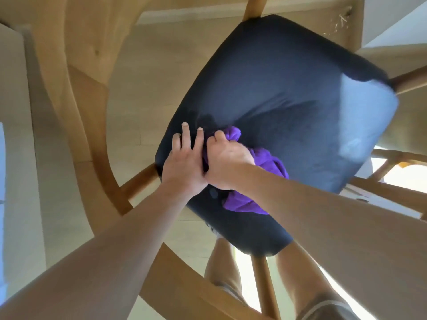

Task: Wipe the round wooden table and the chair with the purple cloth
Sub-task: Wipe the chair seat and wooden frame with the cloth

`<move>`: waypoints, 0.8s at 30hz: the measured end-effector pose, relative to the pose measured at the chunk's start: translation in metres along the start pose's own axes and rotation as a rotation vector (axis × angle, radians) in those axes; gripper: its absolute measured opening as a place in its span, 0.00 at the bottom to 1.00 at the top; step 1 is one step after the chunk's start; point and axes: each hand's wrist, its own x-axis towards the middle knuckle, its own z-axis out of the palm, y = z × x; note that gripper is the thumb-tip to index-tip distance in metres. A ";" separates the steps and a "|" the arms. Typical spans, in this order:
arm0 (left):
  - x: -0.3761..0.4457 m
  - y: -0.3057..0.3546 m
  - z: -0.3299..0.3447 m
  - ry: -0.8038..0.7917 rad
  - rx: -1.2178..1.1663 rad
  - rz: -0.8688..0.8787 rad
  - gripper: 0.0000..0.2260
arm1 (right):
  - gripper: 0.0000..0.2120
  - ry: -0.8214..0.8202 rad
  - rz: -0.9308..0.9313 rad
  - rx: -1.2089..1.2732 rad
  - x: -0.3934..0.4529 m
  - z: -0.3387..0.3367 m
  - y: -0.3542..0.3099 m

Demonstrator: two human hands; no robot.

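- Leftmost, the table (69, 72) shows only as a curved wooden edge, well apart from both hands; nothing in view tells whether it has been wiped.
- Next, the left hand (184, 158) lies flat on the near left corner of the chair (288, 88) seat, fingers straight and spread, pressing the dark cushion and holding nothing.
- Just beside it, touching at the thumb side, the right hand (227, 158) is curled tight round the cloth (265, 162), bunched between palm and seat.
- Rightward, the cloth trails out from under that hand along the seat's near edge; most of the cushion lies beyond the knuckles, toward the far right corner.
- So the right hand is the one placed to sweep, probably away and rightward across the seat, while the left steadies the chair.
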 end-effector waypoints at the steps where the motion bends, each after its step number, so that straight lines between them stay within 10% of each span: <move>1: 0.000 -0.002 0.001 0.002 -0.012 0.006 0.49 | 0.21 -0.066 -0.037 0.002 -0.001 0.001 -0.005; 5: 0.001 -0.001 0.002 0.010 -0.071 -0.047 0.52 | 0.07 -0.002 0.095 0.333 0.008 -0.042 0.031; 10: 0.003 0.000 0.004 0.018 -0.105 -0.093 0.54 | 0.24 0.479 0.481 0.535 0.030 -0.104 0.109; 20: 0.007 0.000 -0.008 -0.097 -0.112 -0.092 0.46 | 0.20 -0.068 -0.024 0.160 0.001 -0.021 0.020; 24: 0.008 -0.023 -0.051 -0.219 -0.135 0.049 0.26 | 0.12 0.202 0.145 0.436 0.021 -0.067 0.068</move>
